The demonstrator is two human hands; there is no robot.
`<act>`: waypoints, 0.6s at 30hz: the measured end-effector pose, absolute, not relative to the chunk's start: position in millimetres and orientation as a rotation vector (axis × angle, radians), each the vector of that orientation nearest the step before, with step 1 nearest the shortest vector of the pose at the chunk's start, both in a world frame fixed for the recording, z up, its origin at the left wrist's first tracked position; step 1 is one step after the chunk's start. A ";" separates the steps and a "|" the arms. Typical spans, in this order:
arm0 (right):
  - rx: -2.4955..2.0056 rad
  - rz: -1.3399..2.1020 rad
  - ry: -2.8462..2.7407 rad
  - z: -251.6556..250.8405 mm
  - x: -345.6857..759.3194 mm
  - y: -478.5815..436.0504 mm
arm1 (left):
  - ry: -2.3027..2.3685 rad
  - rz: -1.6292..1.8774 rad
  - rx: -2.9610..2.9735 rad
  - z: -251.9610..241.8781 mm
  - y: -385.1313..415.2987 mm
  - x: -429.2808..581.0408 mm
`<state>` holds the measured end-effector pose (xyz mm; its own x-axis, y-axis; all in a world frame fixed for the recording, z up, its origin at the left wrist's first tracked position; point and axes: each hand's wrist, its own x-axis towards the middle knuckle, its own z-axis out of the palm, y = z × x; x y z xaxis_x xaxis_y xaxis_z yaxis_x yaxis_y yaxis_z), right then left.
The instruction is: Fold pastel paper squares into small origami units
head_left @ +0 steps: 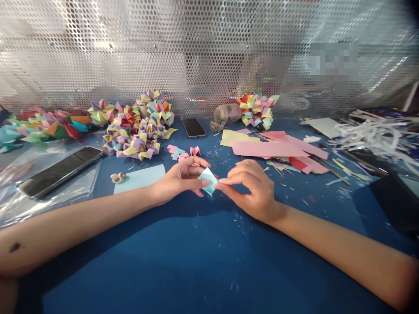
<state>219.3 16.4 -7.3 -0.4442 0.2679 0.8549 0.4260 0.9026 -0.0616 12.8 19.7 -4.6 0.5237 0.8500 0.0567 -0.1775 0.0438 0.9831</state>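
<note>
Between my two hands is a small light-blue piece of folded paper (208, 178), held above the blue table. My left hand (185, 176) pinches its left side with the thumb in front and fingers behind. At its right edge, the thumb and index finger of my right hand (253, 185) are closed on it. Just behind my left hand lie several small folded pink and blue paper pieces (178, 153). A flat light-blue sheet (144, 178) rests beside my left wrist, with a small shiny ring-like object (118, 177) on it.
Folded-paper clusters (139, 135) stand back left, another cluster (258, 111) back right. Two phones, one black (62, 171) on clear plastic, one farther back (193, 127), lie on the table (209, 261). Paper strips (271, 149) and white shreds (386, 135) lie right, before a perforated metal panel (209, 48).
</note>
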 end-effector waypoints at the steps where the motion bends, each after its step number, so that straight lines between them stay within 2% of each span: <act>1: -0.492 -0.181 -2.079 -7.2 218.8 16.1 | 0.677 0.890 1.291 -4.9 20.2 12.9; 10: -0.502 0.182 -2.126 -2.2 219.2 16.9 | 0.741 0.813 1.425 -1.8 17.3 13.1; 18: -0.438 0.251 -2.174 -4.2 220.3 21.6 | 0.726 0.750 1.489 -0.1 15.5 11.5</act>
